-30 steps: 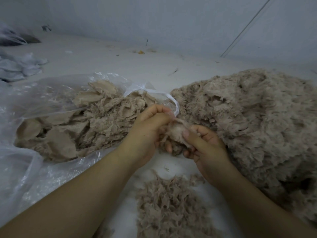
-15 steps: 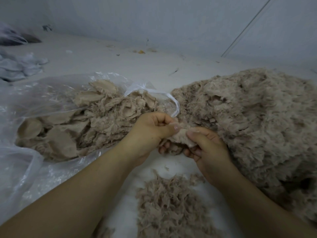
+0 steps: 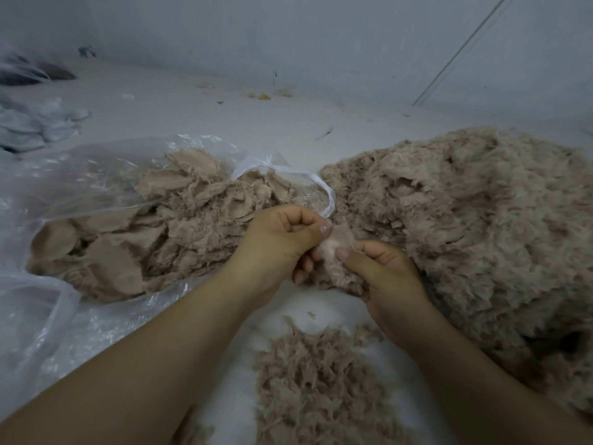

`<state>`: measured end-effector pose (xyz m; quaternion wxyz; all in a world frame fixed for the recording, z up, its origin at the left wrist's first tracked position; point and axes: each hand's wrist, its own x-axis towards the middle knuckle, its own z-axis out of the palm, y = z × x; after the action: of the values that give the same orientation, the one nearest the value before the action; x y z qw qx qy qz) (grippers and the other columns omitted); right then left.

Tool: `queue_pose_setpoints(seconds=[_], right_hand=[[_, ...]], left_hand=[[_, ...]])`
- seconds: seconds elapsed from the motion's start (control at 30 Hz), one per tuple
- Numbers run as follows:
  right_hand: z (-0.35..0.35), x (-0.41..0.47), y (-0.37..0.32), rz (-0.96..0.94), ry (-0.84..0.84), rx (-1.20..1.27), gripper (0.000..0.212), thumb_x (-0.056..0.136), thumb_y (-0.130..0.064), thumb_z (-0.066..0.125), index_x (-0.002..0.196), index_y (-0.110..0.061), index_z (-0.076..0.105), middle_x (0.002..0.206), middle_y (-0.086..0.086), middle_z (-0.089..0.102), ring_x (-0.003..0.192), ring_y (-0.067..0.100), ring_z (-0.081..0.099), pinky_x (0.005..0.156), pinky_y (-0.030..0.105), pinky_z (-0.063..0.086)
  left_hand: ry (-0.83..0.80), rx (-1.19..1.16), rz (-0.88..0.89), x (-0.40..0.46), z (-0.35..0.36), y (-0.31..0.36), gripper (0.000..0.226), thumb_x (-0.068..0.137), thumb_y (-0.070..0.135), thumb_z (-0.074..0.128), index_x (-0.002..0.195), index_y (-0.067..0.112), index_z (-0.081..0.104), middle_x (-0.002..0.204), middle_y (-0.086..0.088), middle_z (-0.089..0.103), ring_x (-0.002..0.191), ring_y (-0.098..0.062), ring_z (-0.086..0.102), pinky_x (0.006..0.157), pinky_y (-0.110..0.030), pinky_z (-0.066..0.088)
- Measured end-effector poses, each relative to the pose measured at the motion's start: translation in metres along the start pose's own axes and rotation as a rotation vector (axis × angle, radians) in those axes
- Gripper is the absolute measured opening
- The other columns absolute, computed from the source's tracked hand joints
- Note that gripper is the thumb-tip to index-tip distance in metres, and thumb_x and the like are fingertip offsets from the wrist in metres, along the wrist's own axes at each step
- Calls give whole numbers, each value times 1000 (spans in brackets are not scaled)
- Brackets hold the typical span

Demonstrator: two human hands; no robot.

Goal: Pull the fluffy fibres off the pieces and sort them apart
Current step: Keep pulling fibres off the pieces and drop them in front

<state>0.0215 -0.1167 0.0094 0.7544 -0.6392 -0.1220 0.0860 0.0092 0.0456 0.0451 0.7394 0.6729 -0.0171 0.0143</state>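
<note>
A big heap of fluffy pieces [image 3: 475, 226] fills the right side of the pale floor [image 3: 199, 114], running from near the far wall [image 3: 288, 33] down to the right edge of view. It is the largest thing here and leaves no bare floor on that side.

On the left lies a clear plastic bag [image 3: 64, 187], its mouth turned toward the middle. Inside is a pile of stripped pieces [image 3: 154, 232], flat tan backings with ragged edges, heaped up to the bag's opening. The bag's rim [image 3: 324, 191] comes just beside the fluffy heap, so the two nearly touch behind the hands.

Near the front edge of view, between the forearms, sits a smaller pile of loose fibres [image 3: 321, 383]. A strip of bare floor lies between this pile and the hands, and a wider stretch runs behind the bag toward the wall, with small scraps [image 3: 263, 96] scattered along it. Crumpled grey cloth [image 3: 38, 126] lies at the far left.

In the middle, the left hand [image 3: 279, 248] and the right hand [image 3: 382, 277] both grip one fluffy piece [image 3: 337, 261], held just above the floor. The left thumb and curled fingers pinch its top; the right thumb presses on its front with the fingers wrapped beneath.
</note>
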Motion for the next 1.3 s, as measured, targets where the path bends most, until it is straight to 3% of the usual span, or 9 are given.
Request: queue_pose_setpoints(seconds=[0.2,0.37,0.43,0.53,0.77,0.87,0.97,1.07,1.3], right_hand=[[3,-2,0,64,46,56,42,84,-34,68,92,7,69,97,47,56,82,47,59,83,59,49],[2,0,0,90,156,210,48,81,-31,68,103,11,65,104,40,62,97,52,62,92,60,49],[3,-1,1,84,164,169,53,82,-35,69,99,15,61,97,43,59,88,49,60,84,59,49],[5,-3,-1,84,147,169,60,81,-41,69,100,15,60,100,49,55,86,48,57,83,59,46],[4,-5,-4,90,117,213,51,81,-32,62,104,13,62,91,30,66,85,37,63,82,45,53],[7,-8,-7,84,125,198,51,82,-32,61,105,14,63,98,35,65,88,38,63,84,50,52],[6,-10,-8,80,113,182,42,81,-35,63,87,6,65,78,24,65,73,33,62,72,43,53],[6,-11,-7,64,93,176,55,85,-33,63,93,21,57,81,28,59,77,41,56,75,55,48],[3,-7,-3,64,195,190,35,89,-34,56,82,-3,70,68,12,70,62,22,68,56,30,55]], left_hand=[[-17,76,62,-3,4,-3,20,90,5,66,72,13,70,49,-6,59,36,-12,46,35,-18,35],[158,-6,118,3,-5,5,20,89,5,67,72,15,68,48,-4,56,37,-11,41,37,-16,31],[63,117,57,-1,-6,8,22,86,22,72,69,10,67,46,-6,56,32,-13,40,35,-15,29],[-127,385,-49,-13,5,7,57,71,51,77,68,-3,60,45,-10,57,29,-16,42,33,-17,29],[-226,425,-168,-16,8,15,24,85,4,69,65,-3,60,47,-13,57,31,-16,45,33,-20,33],[-280,453,-216,-20,6,20,24,85,6,71,65,0,59,50,-15,59,33,-19,47,36,-23,38],[-235,388,-248,-24,12,16,36,84,28,75,66,1,60,56,-18,62,34,-22,48,35,-22,37],[-181,391,-245,-27,21,9,37,83,25,77,62,2,58,52,-17,59,31,-21,46,34,-20,33],[-237,525,-139,-37,16,5,14,76,6,79,64,7,72,52,-5,64,40,-11,53,43,-20,41]])
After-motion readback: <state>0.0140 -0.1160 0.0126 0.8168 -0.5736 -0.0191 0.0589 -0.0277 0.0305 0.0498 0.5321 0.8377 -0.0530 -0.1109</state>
